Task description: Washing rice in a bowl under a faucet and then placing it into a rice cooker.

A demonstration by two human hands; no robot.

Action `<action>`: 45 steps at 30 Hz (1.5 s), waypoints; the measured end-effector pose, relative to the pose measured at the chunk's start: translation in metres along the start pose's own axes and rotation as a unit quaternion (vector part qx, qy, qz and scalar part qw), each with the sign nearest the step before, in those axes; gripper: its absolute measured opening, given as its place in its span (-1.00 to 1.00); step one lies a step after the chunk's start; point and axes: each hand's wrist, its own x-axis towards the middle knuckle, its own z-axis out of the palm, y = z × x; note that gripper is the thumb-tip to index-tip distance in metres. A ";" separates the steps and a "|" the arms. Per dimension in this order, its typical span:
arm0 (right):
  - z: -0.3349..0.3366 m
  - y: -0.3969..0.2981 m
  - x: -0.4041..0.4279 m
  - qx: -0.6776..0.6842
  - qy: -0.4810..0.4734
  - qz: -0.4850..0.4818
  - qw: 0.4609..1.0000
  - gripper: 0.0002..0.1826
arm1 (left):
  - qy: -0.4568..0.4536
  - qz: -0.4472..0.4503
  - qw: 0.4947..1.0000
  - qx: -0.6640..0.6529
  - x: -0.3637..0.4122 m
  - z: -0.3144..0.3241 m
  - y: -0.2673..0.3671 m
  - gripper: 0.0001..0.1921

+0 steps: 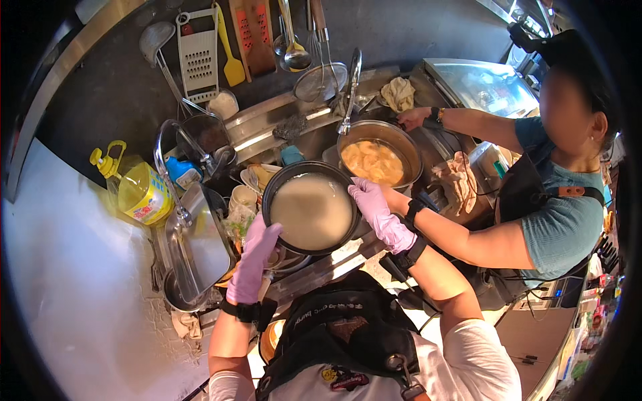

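Both my hands wear pink gloves and hold a round black pot (312,206) of cloudy, whitish liquid over the sink. My left hand (257,250) grips its left rim, thumb on top. On the opposite rim is my right hand (373,206). Just beyond it, a steel pot (420,163) holds pale orange pieces in liquid, and a co-worker's hand (415,118) is at its far side. The co-worker's other hand lies close behind my right hand, partly hidden. A curved steel faucet (355,82) reaches over the steel pot's rim.
Dishes and cups (243,198) crowd the sink at left, beside a clear plastic tub (200,250) under a second faucet (160,150). A yellow detergent bottle (145,193) stands farther left. Strainers, ladles and a grater (198,62) hang on the wall. A co-worker (562,200) stands close at right.
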 end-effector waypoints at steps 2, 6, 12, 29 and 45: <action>-0.014 0.019 0.018 0.008 -0.023 0.009 1.000 -0.71 | -0.019 0.000 1.000 -0.002 0.008 0.008 0.014 -0.57; -0.015 0.035 0.041 -0.050 0.000 -0.026 0.998 -0.73 | -0.014 0.067 0.997 -0.025 0.039 0.012 0.012 -0.55; -0.014 0.029 0.069 -0.002 0.063 0.023 0.998 -0.68 | -0.006 0.090 0.995 -0.037 0.086 0.016 0.011 -0.57; -0.009 0.057 0.106 -0.028 -0.001 0.069 0.997 -0.66 | 0.008 0.030 0.996 -0.078 0.148 0.032 -0.029 -0.46; -0.134 0.032 0.161 -0.098 0.175 -0.138 0.970 -0.63 | 0.044 -0.007 0.999 0.010 0.139 0.040 -0.011 -0.56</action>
